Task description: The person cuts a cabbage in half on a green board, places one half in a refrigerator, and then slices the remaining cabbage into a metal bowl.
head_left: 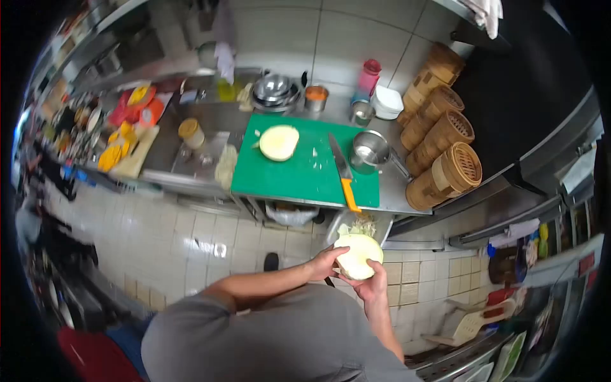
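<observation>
My left hand (326, 263) and my right hand (374, 284) are wrapped round a half cabbage (358, 253), its pale cut face turned up. They hold it in front of my body, near a metal tray (380, 230) with leafy scraps in it. The other half cabbage (279, 142) lies on a green cutting board (273, 181). Across the board's right part rests a knife (342, 164) with an orange handle, which reaches past the front edge. Beside the blade stands a metal saucepan (370, 150). Small pale bits are scattered on the board.
Stacked bamboo steamers (445, 175) stand at the right end of the counter. Metal bowls (273, 89), a metal container with orange food (316, 98) and white dishes (387, 102) line the back. A lidded jar (191, 132) stands left. A stool (471, 323) is at the lower right.
</observation>
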Demonstrator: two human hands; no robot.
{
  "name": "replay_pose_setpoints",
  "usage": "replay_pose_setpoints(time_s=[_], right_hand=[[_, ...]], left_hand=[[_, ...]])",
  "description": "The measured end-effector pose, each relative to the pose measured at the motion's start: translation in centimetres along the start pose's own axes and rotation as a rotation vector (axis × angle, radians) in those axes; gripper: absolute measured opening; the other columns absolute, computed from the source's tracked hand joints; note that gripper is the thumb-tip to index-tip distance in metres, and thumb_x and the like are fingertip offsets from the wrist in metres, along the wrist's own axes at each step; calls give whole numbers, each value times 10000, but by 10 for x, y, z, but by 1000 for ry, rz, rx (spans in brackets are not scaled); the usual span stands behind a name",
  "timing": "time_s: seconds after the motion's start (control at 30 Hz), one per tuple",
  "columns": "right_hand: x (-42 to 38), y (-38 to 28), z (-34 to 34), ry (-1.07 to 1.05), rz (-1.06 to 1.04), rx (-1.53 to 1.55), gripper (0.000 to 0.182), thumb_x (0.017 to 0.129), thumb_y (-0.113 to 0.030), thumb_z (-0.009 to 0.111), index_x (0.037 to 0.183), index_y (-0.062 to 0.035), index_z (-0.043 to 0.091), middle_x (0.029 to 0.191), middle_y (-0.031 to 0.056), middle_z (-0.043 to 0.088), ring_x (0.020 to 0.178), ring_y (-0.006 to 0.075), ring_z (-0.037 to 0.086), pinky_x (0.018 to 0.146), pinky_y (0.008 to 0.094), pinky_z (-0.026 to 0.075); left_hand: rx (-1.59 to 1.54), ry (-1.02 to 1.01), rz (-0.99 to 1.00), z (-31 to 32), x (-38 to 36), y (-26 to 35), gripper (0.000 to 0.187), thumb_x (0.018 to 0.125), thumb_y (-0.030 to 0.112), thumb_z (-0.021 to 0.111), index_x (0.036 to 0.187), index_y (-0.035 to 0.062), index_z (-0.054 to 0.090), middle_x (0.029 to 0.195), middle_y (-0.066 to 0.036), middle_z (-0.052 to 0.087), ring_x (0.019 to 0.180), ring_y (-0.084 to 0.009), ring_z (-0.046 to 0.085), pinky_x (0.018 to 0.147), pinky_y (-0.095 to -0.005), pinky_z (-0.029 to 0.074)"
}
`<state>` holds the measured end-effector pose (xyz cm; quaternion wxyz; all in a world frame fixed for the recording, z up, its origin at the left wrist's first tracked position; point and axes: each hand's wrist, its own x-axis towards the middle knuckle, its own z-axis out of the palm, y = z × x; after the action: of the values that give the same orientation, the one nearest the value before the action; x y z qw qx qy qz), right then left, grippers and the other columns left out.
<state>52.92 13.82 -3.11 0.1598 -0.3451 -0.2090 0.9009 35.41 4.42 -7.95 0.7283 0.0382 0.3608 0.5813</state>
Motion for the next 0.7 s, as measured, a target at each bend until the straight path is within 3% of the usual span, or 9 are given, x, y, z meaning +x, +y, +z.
replay_pose_setpoints(time_s=[0.1,0.17,0.3,0.33,0.37,0.4,0.43,0.6,0.7], right_hand=[[-64,-23,-55,-4,-34,-9,669,1035,-355,521,1585,3,391,1491,247,589,1292,467,646,996,629,608],[-107,-48,-96,-29,-48,-60,702,1064,-440,473,1586,22,389,1503,247,583,1315,430,643,1064,602,574],[-174,-80,-185,113,-171,-229,676,1040,-526,587,1584,-148,448,1517,107,599,1370,342,591,1079,592,504],[-196,-96,-177,174,-194,-282,683,1038,-541,609,1589,-177,436,1598,74,506,1475,308,468,1119,622,463],[-189,-91,-227,341,-205,-433,730,1048,-567,595,1630,-179,386,1664,82,403,1531,294,374,1157,637,412],[-213,-106,-219,397,-245,-506,799,1054,-604,580,1665,-153,332,1668,91,385,1545,292,339,1184,623,387],[-219,-115,-227,379,-286,-509,830,1064,-620,560,1688,-144,290,1650,100,405,1520,284,374,1169,578,424],[-236,-128,-291,517,-497,-320,733,1093,-555,559,1646,-121,353,1527,111,538,1371,233,545,1054,444,534],[-237,-136,-326,538,-453,-300,690,1097,-525,572,1621,-118,383,1443,97,595,1267,211,613,994,406,557]], left_hand=[[-25,-81,-85,61,23,-55,647,1048,452,628,1572,108,470,1517,-119,590,1391,-327,567,1115,-546,489],[-41,-180,-210,82,64,-101,660,1043,473,609,1567,97,470,1528,-152,582,1387,-366,562,1139,-621,453],[-74,-274,-338,164,94,-146,683,1036,492,550,1606,131,440,1606,-139,525,1455,-398,512,1168,-699,405],[-39,-320,-338,192,100,-149,688,1032,489,541,1616,142,430,1623,-132,508,1466,-396,505,1173,-689,410],[-20,-355,-341,212,105,-158,694,1027,487,531,1626,153,419,1640,-124,492,1476,-394,499,1179,-678,415],[35,-366,-366,224,115,-168,699,1025,483,532,1628,152,411,1638,-127,491,1476,-387,501,1176,-667,426],[79,-346,-362,230,126,-173,704,1022,480,532,1631,150,403,1635,-130,490,1475,-380,504,1173,-657,436],[151,-214,-396,278,171,-207,686,1016,464,555,1600,128,431,1582,-142,540,1445,-378,539,1160,-632,465],[186,-148,-450,284,222,-226,645,1010,460,566,1547,111,489,1545,-140,575,1406,-360,571,1149,-608,478]])
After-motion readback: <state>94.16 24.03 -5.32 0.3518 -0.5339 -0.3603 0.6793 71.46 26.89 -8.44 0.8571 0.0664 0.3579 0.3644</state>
